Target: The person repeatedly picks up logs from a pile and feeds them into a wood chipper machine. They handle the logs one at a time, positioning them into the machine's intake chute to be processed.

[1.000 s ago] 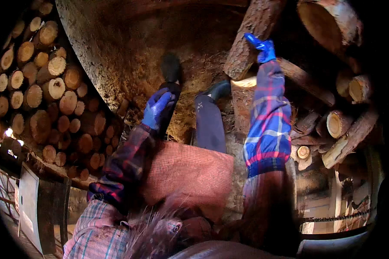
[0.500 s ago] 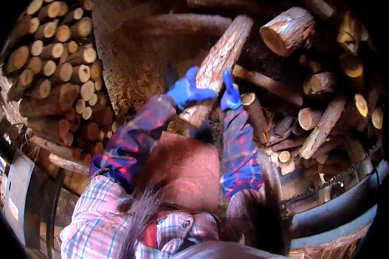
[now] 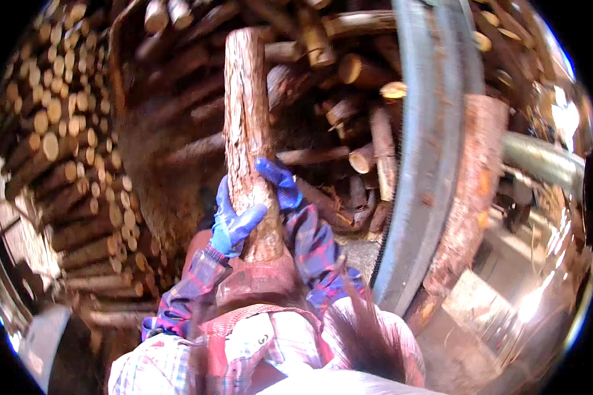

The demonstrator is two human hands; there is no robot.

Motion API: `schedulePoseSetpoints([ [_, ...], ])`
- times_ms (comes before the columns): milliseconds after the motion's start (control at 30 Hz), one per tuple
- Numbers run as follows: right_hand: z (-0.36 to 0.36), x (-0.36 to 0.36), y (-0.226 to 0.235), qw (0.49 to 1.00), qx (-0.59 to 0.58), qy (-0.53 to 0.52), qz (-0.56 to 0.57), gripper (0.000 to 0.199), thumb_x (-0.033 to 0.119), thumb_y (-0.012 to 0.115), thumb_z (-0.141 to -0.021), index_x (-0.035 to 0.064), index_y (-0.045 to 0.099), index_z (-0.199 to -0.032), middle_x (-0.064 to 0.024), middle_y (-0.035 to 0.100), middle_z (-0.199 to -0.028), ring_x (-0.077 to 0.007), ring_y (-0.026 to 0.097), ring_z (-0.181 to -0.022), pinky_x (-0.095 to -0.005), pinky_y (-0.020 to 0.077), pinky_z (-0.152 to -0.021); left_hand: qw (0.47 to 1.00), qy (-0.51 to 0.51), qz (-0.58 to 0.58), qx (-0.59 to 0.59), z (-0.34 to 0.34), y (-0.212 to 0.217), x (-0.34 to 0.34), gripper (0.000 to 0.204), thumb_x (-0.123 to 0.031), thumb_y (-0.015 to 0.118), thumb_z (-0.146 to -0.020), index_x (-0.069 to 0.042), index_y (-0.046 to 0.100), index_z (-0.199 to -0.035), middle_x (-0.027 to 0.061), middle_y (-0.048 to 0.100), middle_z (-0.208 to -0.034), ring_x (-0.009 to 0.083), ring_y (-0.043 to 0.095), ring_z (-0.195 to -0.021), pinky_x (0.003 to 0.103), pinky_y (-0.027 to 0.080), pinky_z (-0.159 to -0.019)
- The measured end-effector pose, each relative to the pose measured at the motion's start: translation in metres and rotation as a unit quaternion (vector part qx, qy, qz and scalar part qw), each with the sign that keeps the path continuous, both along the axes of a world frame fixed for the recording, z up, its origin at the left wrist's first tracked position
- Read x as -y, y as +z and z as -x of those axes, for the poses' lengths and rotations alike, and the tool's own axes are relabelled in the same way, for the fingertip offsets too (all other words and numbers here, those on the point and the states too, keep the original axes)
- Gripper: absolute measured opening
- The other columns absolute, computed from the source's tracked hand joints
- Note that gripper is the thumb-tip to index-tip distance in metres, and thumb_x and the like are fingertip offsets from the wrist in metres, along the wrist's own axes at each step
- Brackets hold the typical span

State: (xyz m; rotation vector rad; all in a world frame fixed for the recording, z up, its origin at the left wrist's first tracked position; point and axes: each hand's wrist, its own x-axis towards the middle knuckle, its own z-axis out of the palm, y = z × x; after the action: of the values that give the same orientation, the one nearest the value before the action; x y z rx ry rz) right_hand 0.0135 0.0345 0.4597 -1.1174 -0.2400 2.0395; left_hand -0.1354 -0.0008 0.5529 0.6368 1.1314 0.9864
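Note:
A rough-barked log (image 3: 247,105) stands nearly upright in the picture in front of my body, its lower end above my reddish apron (image 3: 260,283). My left hand (image 3: 234,220), in a blue glove, grips the log from the left near its lower end, thumb across the bark. My right hand (image 3: 280,184), also blue-gloved, is closed against the log's right side, slightly higher up. Dark plaid sleeve covers reach over both forearms. The palms and the far side of the log are hidden.
Stacked logs (image 3: 53,122) with pale cut ends rise on the left. Loose logs (image 3: 362,69) lie heaped ahead. A blue-grey metal rail (image 3: 428,151) with a toothed edge curves along my right, with a long, thick log (image 3: 471,191) beyond it.
My view has swung right, bringing the metal rail and the thick log beside it into sight. The held log has turned from a rightward slant to nearly upright, both hands still on it.

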Motion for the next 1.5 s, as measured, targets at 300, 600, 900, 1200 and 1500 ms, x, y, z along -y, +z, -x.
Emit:
schedulePoseSetpoints([
  [300, -0.198, -0.238, 0.303, 0.837, 0.306, 0.018, -0.454, 0.048, 0.012, 0.071, -0.08, -0.0003, 0.053, -0.123, -0.0098, 0.059, -0.116, -0.02, 0.059, -0.102, -0.0347, 0.0497, -0.091, 0.998, -0.034, -0.05, 0.007, -0.056, 0.055, -0.039, 0.068, -0.019, 0.068, -0.085, -0.004, 0.031, -0.14, 0.0197, 0.051, -0.128, 0.0247, 0.051, -0.118, 0.037, 0.042, -0.099],
  [600, -0.337, -0.329, 0.294, 0.383, 0.903, 0.163, -0.108, 0.125, 0.065, 0.078, -0.051, -0.0066, 0.027, -0.139, -0.0262, 0.044, -0.134, -0.0372, 0.044, -0.125, -0.0392, 0.0351, -0.105, 0.973, -0.066, 0.116, -0.188, 0.019, -0.013, 0.033, 0.068, -0.035, 0.069, -0.083, 0.002, 0.041, -0.133, 0.0167, 0.058, -0.118, 0.0221, 0.057, -0.104, 0.033, 0.046, -0.09],
  [900, -0.275, -0.265, 0.296, 0.309, 0.914, 0.26, -0.028, 0.073, 0.05, 0.061, -0.083, -0.0019, 0.044, -0.131, -0.0168, 0.051, -0.127, -0.028, 0.049, -0.115, -0.0412, 0.04, -0.098, 0.982, 0.021, 0.134, -0.133, 0.036, -0.02, 0.032, 0.068, -0.034, 0.069, -0.083, 0.005, 0.042, -0.132, 0.0163, 0.06, -0.113, 0.0202, 0.058, -0.101, 0.032, 0.046, -0.09],
  [1200, 0.014, -0.063, 0.049, 0.657, 0.54, 0.494, -0.183, 0.066, 0.043, 0.07, -0.078, -0.0014, 0.052, -0.124, -0.0207, 0.058, -0.12, -0.032, 0.057, -0.11, -0.0396, 0.0436, -0.096, 0.963, 0.006, 0.265, -0.051, 0.107, -0.096, 0.059, 0.065, -0.038, 0.068, -0.082, 0.003, 0.049, -0.127, 0.0139, 0.06, -0.112, 0.0197, 0.058, -0.098, 0.03, 0.048, -0.083],
  [1500, 0.012, 0.008, -0.271, 0.802, 0.356, 0.478, 0.049, 0.032, 0.031, 0.063, -0.086, 0.0014, 0.065, -0.099, -0.0105, 0.068, -0.091, -0.023, 0.062, -0.081, -0.0367, 0.0474, -0.073, 0.89, 0.003, 0.448, 0.083, 0.284, -0.352, 0.113, 0.033, -0.027, 0.066, -0.085, -0.004, 0.06, -0.107, 0.0063, 0.061, -0.096, 0.015, 0.059, -0.083, 0.029, 0.051, -0.071],
])
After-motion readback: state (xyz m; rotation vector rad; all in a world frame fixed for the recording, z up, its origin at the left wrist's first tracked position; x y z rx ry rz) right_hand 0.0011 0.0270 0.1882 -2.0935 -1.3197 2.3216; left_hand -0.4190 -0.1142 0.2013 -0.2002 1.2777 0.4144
